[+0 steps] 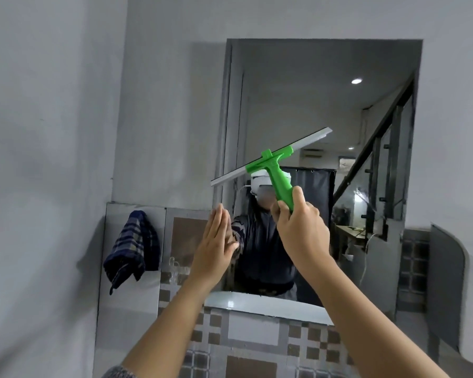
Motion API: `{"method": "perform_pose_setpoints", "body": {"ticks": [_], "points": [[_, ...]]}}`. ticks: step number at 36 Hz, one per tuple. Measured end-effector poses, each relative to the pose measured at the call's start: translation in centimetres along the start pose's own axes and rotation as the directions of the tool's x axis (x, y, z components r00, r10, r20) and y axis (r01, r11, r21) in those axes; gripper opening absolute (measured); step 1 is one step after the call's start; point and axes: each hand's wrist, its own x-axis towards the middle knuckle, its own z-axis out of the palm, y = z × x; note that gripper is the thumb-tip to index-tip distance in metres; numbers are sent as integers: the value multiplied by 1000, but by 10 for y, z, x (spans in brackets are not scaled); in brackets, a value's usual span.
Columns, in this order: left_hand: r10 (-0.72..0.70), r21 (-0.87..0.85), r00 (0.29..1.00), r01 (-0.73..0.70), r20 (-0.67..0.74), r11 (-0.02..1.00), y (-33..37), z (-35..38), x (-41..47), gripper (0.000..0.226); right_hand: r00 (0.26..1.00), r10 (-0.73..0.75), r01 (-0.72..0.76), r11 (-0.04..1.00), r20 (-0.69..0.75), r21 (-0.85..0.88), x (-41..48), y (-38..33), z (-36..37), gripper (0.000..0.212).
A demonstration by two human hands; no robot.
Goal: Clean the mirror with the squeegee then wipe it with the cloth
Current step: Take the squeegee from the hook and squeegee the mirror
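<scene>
A tall frameless mirror (325, 105) hangs on the grey wall ahead. My right hand (301, 227) grips the green handle of a squeegee (276, 166), whose long grey blade is tilted, right end high, in front of the mirror's middle. Whether the blade touches the glass I cannot tell. My left hand (216, 241) is flat with fingers together, pressed against the mirror's lower left edge. A dark blue plaid cloth (133, 246) hangs on the tiled wall to the left of the mirror, below its mid height.
A white ledge (257, 304) runs under the mirror, above checkered brown and white tiles (257, 345). A wall corner (448, 282) juts out at the right. The mirror reflects a person, a staircase and a ceiling light.
</scene>
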Motion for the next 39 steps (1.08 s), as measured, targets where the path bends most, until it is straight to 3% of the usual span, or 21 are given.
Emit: {"method": "perform_pose_setpoints", "body": {"ticks": [17, 29, 39], "points": [[16, -152, 999, -21, -32, 988, 2, 0, -3, 79, 994, -26, 44, 983, 103, -176, 19, -4, -35, 30], [60, -118, 998, -63, -29, 991, -9, 2, -6, 76, 997, -11, 33, 961, 82, -273, 8, -6, -32, 34], [89, -134, 996, -91, -23, 987, -17, 5, -6, 75, 991, -76, 114, 917, 112, -383, 14, 11, -50, 36]]}}
